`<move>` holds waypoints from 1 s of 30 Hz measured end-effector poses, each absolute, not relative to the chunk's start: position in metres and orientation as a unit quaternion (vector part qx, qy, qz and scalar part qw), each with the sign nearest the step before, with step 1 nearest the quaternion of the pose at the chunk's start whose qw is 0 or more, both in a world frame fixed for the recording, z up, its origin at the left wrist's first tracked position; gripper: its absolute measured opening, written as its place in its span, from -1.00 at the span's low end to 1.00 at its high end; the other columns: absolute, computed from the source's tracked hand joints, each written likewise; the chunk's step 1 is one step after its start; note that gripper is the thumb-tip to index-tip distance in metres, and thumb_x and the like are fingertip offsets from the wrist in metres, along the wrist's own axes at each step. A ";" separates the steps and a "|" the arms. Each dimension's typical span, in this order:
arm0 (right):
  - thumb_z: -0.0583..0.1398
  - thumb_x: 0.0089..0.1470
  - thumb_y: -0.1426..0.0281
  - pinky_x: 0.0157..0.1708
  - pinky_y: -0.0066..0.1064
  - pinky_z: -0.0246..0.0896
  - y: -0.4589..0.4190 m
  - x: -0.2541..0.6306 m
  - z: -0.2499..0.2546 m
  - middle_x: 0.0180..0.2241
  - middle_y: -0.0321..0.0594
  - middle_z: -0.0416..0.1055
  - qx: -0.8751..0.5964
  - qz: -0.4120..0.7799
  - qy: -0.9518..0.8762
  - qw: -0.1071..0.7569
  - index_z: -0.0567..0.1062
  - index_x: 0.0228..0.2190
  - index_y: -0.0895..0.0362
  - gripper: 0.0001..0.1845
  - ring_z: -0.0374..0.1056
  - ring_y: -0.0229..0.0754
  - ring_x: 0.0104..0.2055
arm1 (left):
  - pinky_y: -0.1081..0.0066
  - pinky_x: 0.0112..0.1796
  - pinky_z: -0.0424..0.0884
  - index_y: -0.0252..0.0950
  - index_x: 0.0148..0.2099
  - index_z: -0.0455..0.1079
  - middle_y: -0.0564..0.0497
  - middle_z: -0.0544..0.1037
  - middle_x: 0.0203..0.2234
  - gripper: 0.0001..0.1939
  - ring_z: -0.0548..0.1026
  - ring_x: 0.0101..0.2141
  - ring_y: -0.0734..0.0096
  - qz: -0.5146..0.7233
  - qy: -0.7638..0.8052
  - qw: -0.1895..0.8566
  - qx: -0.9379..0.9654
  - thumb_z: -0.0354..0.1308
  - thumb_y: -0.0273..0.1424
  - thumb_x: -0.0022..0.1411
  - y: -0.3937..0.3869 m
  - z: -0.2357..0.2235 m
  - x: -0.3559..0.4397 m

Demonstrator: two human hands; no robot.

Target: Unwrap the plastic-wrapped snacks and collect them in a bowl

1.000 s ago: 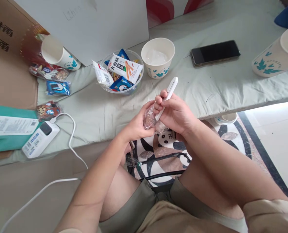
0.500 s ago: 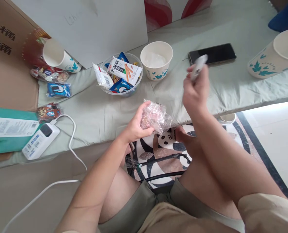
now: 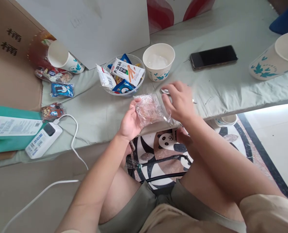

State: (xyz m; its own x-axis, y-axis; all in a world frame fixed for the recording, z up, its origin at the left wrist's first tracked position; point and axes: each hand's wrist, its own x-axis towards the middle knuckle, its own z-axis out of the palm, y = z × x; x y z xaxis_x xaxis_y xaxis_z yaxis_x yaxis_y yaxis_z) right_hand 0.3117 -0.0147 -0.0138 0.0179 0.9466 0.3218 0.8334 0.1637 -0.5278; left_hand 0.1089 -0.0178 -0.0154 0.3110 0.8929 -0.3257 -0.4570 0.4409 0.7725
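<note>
In my left hand (image 3: 130, 121) is a clear plastic packet (image 3: 149, 110) with something pinkish inside, held at its left side with the palm turned up. Just right of the packet hovers my right hand (image 3: 180, 100), its fingers curved and apart, thumb near the packet's right edge. A slim silver object (image 3: 165, 91) lies on the cloth under the right hand, which hides its middle; I cannot make out its kind. Behind the packet stand a clear bowl of wrapped snacks (image 3: 128, 72) and a paper cup (image 3: 158, 63) with clear plastic inside.
A phone (image 3: 214, 57) lies right of the cup, and another paper cup (image 3: 262, 66) lies tilted at far right. At left are a tipped paper cup (image 3: 72, 64), small snack packs (image 3: 53, 111) and a white power bank (image 3: 44, 140) with its cable. Boxes (image 3: 115, 32) stand behind.
My right hand has come down and left from beside the phone toward the packet; the silver object it held is now on the cloth. The packet is flatter in my left hand.
</note>
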 end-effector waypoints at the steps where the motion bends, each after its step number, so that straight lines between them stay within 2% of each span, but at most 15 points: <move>1: 0.02 0.31 0.19 -0.01 -0.06 0.10 -0.018 0.309 -0.010 -0.04 0.02 0.50 -0.601 0.115 -0.721 0.324 0.52 -0.03 0.11 -0.59 0.32 0.11 -0.01 | 0.35 -0.23 0.56 -0.10 0.08 0.33 0.01 0.59 -0.08 -0.61 0.61 -0.15 0.27 0.444 0.383 0.757 0.288 0.26 -0.28 0.21 -0.018 -0.015 0.109; 5: 0.11 0.26 0.03 -0.03 -0.11 0.06 -0.033 0.302 -0.004 -0.21 -0.14 0.57 -0.493 0.172 -0.787 0.328 0.54 -0.04 0.09 -0.53 0.35 0.06 -0.05 | 0.47 -0.29 0.51 -0.03 0.13 0.25 0.09 0.59 -0.12 -0.34 0.62 -0.23 0.39 0.429 0.379 0.759 0.310 0.36 -0.47 0.01 -0.018 -0.015 0.110; 7: 0.16 0.25 0.06 -0.02 -0.11 0.03 -0.041 0.299 -0.006 -0.22 -0.17 0.58 -0.472 0.164 -0.803 0.324 0.58 -0.11 0.05 -0.61 0.34 0.04 -0.04 | 0.53 -0.36 0.46 -0.03 0.14 0.23 0.12 0.58 -0.17 -0.28 0.59 -0.32 0.47 0.435 0.376 0.756 0.314 0.39 -0.50 -0.05 -0.017 -0.017 0.110; 9: 0.17 0.29 0.17 -0.02 -0.12 0.00 -0.048 0.297 -0.006 -0.20 -0.18 0.58 -0.452 0.150 -0.820 0.317 0.59 -0.22 0.03 -0.74 0.33 0.01 -0.02 | 0.55 -0.37 0.43 -0.03 0.15 0.22 0.12 0.56 -0.18 -0.24 0.56 -0.33 0.50 0.447 0.379 0.746 0.315 0.41 -0.51 -0.07 -0.017 -0.019 0.110; 12: 0.10 0.36 0.29 -0.09 -0.16 0.02 -0.060 0.293 -0.004 -0.23 -0.17 0.59 -0.413 0.155 -0.845 0.302 0.55 -0.31 0.07 -0.73 0.36 -0.05 -0.08 | 0.46 -0.21 0.48 0.01 0.26 0.14 0.07 0.53 -0.10 -0.13 0.57 -0.17 0.40 0.457 0.392 0.730 0.322 0.42 -0.48 -0.05 -0.016 -0.023 0.110; 15: 0.07 0.36 0.32 -0.20 -0.25 0.11 -0.068 0.292 -0.001 -0.42 -0.24 0.51 -0.393 0.215 -0.840 0.308 0.50 -0.32 0.09 -0.74 0.35 -0.19 -0.33 | 0.30 -0.04 0.49 0.11 0.40 -0.03 0.03 0.50 0.02 0.01 0.56 -0.01 0.28 0.456 0.406 0.721 0.328 0.40 -0.44 0.03 -0.015 -0.026 0.108; 18: 0.11 0.29 0.31 -0.36 -0.35 0.13 -0.067 0.295 0.000 -0.50 -0.32 0.43 -0.479 0.273 -0.754 0.356 0.50 -0.21 0.09 -0.81 0.27 -0.28 -0.48 | 0.24 -0.11 0.52 0.22 0.45 -0.15 0.05 0.51 -0.01 0.08 0.60 -0.13 0.26 0.443 0.411 0.725 0.331 0.41 -0.39 0.08 -0.014 -0.028 0.106; 20: 0.19 0.19 0.31 -0.41 -0.37 0.12 -0.061 0.298 -0.001 -0.45 -0.32 0.44 -0.550 0.283 -0.690 0.376 0.50 -0.08 0.10 -0.73 0.26 -0.29 -0.49 | 0.23 -0.21 0.55 0.22 0.47 -0.16 0.07 0.54 -0.12 0.10 0.61 -0.27 0.27 0.421 0.406 0.735 0.344 0.45 -0.33 0.09 -0.014 -0.030 0.104; 22: 0.24 0.10 0.35 -0.41 -0.36 0.11 -0.055 0.300 0.000 -0.47 -0.35 0.41 -0.585 0.287 -0.655 0.381 0.52 -0.04 0.10 -0.65 0.22 -0.30 -0.50 | 0.22 -0.25 0.57 0.20 0.49 -0.19 0.08 0.56 -0.20 0.14 0.60 -0.33 0.27 0.393 0.391 0.745 0.371 0.47 -0.28 0.09 -0.015 -0.032 0.103; 25: 0.21 0.15 0.35 -0.44 -0.36 0.08 -0.048 0.301 0.003 -0.60 -0.38 0.30 -0.598 0.319 -0.607 0.415 0.55 -0.27 0.09 -0.87 0.18 -0.31 -0.54 | 0.19 -0.22 0.57 0.18 0.50 -0.21 0.04 0.58 -0.18 0.17 0.63 -0.26 0.18 0.357 0.351 0.760 0.415 0.49 -0.23 0.09 -0.017 -0.033 0.101; 28: 0.16 0.26 0.22 -0.53 -0.41 0.06 -0.043 0.303 0.002 -0.59 -0.37 0.32 -0.597 0.404 -0.494 0.485 0.47 -0.33 0.08 -0.79 0.22 -0.33 -0.58 | 0.20 -0.18 0.57 0.18 0.48 -0.19 -0.02 0.60 -0.04 0.14 0.64 -0.14 0.13 0.314 0.318 0.777 0.443 0.50 -0.23 0.09 -0.018 -0.031 0.099; 30: 0.12 0.29 0.19 -0.53 -0.45 0.12 -0.039 0.305 -0.002 -0.46 -0.30 0.43 -0.598 0.432 -0.414 0.534 0.40 -0.28 0.07 -0.78 0.34 -0.33 -0.52 | 0.19 -0.13 0.57 0.17 0.47 -0.19 -0.05 0.58 0.02 0.15 0.64 -0.10 0.13 0.289 0.306 0.782 0.459 0.51 -0.28 0.08 -0.019 -0.029 0.098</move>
